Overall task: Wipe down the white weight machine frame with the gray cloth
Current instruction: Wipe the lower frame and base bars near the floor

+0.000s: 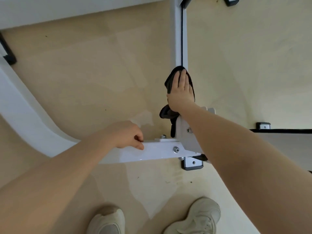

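Observation:
The white weight machine frame [177,39] runs away from me along the floor as a long bar and meets a cross bar [158,152] at a bolted bracket. My right hand [181,92] lies flat on the long bar, pressing the dark gray cloth [168,114] against it; cloth ends hang out above the fingertips and below the wrist. My left hand [130,135] rests curled on the top edge of the cross bar, left of the bolts, with nothing else in it.
A curved white frame piece [25,112] sweeps in from the left. Black rubber feet [192,163] sit under the bracket, others at the right [263,125] and top right [231,0]. My two pale shoes [194,218] stand on the beige floor near the bottom.

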Available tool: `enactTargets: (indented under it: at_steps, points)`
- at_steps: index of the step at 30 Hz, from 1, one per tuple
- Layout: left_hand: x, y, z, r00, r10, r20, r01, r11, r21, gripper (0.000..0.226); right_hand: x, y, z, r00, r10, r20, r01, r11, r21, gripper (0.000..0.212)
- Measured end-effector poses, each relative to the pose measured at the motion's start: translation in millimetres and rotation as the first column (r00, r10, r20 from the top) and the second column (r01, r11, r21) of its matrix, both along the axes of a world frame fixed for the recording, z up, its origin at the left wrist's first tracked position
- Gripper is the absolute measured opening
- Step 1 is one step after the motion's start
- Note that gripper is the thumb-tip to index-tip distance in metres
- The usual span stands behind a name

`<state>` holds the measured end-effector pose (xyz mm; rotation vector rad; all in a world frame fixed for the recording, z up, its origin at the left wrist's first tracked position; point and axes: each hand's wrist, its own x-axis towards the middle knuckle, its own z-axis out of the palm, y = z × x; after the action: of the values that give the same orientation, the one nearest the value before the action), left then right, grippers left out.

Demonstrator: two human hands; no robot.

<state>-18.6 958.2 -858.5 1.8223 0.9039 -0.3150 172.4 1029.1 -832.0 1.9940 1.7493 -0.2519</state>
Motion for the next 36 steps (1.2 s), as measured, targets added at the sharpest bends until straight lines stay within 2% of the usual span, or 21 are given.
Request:
enactTargets:
  at_steps: [4, 7, 9, 11, 15, 19, 27, 29, 31, 33, 36]
  points:
    - [1, 3, 1, 1.0, -0.021, -0.001, 0.021, 1.0, -0.011, 0.029, 11, -4, 11, 0.965, 0.241, 0.108, -0.209, 0.947, -0.246, 0.069]
    - [1, 4, 1, 1.0, -0.027, 0.004, 0.027, 1.0, -0.012, 0.028, 15, 1, 11, 0.875, 0.456, 0.163, -0.374, 0.85, -0.371, 0.066]
    - [0, 3, -1, 1.0, -0.028, 0.005, 0.028, 1.0, -0.001, 0.028, 14, 17, 9, 0.809, 0.559, 0.183, -0.449, 0.787, -0.423, 0.061]
    - [-1, 1, -3, 1.0, -0.026, -0.001, 0.026, 1.0, -0.006, 0.029, 11, 36, 11, 0.794, 0.575, 0.196, -0.466, 0.783, -0.411, 0.056]
    - [-1, 5, -3, 0.999, -0.052, 0.01, 0.052, 0.998, -0.018, 0.03, 7, 32, 6, 0.842, 0.496, 0.21, -0.392, 0.832, -0.393, 0.06]
    - [3, 15, 1, 0.995, -0.099, 0.003, 0.099, 0.995, -0.035, 0.03, 6, 0, 3, 0.845, 0.505, 0.174, -0.372, 0.79, -0.487, 0.063]
    - [12, 21, -10, 0.987, -0.162, -0.021, 0.157, 0.975, -0.16, 0.047, 11, 62, -7, 0.941, 0.327, 0.084, -0.308, 0.934, -0.181, 0.067]
    - [12, 22, -8, 0.986, -0.162, -0.031, 0.155, 0.975, -0.162, 0.042, 11, 80, -10, 0.971, 0.236, 0.031, -0.234, 0.97, -0.068, 0.071]
    - [11, 26, -7, 0.992, -0.126, -0.018, 0.12, 0.973, -0.196, 0.034, 12, 95, -9, 0.994, 0.09, -0.063, -0.089, 0.996, 0.021, 0.079]
    - [11, 30, -7, 0.994, -0.111, -0.004, 0.107, 0.965, -0.239, 0.029, 13, 97, -10, 0.992, -0.008, -0.128, 0.015, 0.998, 0.054, 0.085]
    - [14, 37, -5, 0.985, -0.165, -0.04, 0.15, 0.957, -0.25, 0.032, 13, 59, -13, 0.992, -0.051, -0.114, 0.061, 0.995, 0.078, 0.089]
